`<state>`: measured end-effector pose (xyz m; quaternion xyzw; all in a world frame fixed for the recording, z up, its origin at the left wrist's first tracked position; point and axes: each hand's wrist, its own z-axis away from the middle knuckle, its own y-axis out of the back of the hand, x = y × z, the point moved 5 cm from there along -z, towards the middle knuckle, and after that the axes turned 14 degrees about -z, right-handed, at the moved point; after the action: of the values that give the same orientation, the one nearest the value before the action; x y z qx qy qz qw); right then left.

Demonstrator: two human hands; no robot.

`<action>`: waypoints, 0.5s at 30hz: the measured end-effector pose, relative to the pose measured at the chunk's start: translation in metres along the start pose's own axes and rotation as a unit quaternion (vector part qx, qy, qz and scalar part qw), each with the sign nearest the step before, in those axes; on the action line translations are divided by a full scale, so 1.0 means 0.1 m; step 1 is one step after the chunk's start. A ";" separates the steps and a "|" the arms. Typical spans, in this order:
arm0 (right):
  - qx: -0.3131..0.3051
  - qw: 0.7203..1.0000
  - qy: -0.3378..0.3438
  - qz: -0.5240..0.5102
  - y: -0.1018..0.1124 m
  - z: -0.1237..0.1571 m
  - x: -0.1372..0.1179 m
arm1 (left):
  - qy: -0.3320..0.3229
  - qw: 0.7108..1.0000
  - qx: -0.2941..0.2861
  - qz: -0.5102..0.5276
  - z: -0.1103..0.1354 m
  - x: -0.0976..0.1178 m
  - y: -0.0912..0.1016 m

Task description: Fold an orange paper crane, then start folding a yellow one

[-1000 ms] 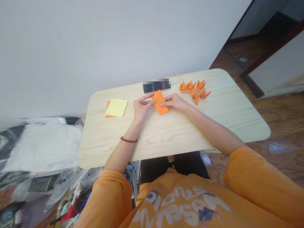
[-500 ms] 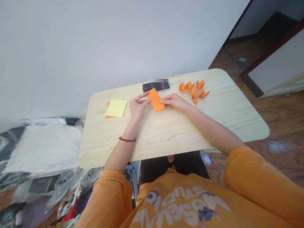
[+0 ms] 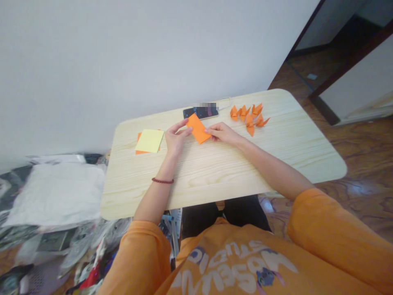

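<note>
A folded orange paper rectangle (image 3: 198, 128) is held between both my hands just above the light wooden table (image 3: 215, 172). My left hand (image 3: 175, 137) pinches its left edge with thumb and fingers. My right hand (image 3: 221, 132) pinches its right edge. A bead bracelet sits on my left wrist. Several folded orange paper figures (image 3: 249, 115) lie to the right of my right hand. A yellow paper sheet on top of orange sheets (image 3: 149, 141) lies to the left of my left hand.
A phone (image 3: 201, 112) with a cable lies at the table's far edge, right behind the held paper. A white wall stands behind the table. Bags and clutter (image 3: 52, 205) fill the floor on the left. An open doorway is at the upper right.
The orange paper has been lifted off the table and turned slightly, and both hands shifted a little to the left with it.
</note>
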<state>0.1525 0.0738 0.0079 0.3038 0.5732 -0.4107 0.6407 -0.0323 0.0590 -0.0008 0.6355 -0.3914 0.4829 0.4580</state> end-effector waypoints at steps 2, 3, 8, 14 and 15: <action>-0.023 0.999 0.002 -0.029 -0.04 0.01 -0.01 | 0.003 1.000 -0.001 0.002 0.01 0.01 -0.01; -0.030 0.999 0.003 -0.044 -0.05 0.01 -0.01 | 0.005 1.000 -0.007 0.001 0.02 0.01 -0.02; 0.005 0.994 -0.015 -0.111 -0.06 0.01 0.03 | 0.009 0.998 -0.059 0.002 0.10 0.04 -0.16; 0.059 0.995 -0.007 -0.083 -0.01 -0.04 0.09 | 0.027 0.998 -0.058 0.001 0.14 0.05 -0.20; 0.063 0.996 0.004 -0.071 0.00 -0.05 0.10 | 0.027 0.998 -0.055 0.003 0.14 0.05 -0.19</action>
<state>0.1498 0.0762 -0.0023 0.3037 0.5688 -0.4890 0.5875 -0.0097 0.0506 -0.0017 0.5948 -0.4066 0.4791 0.5014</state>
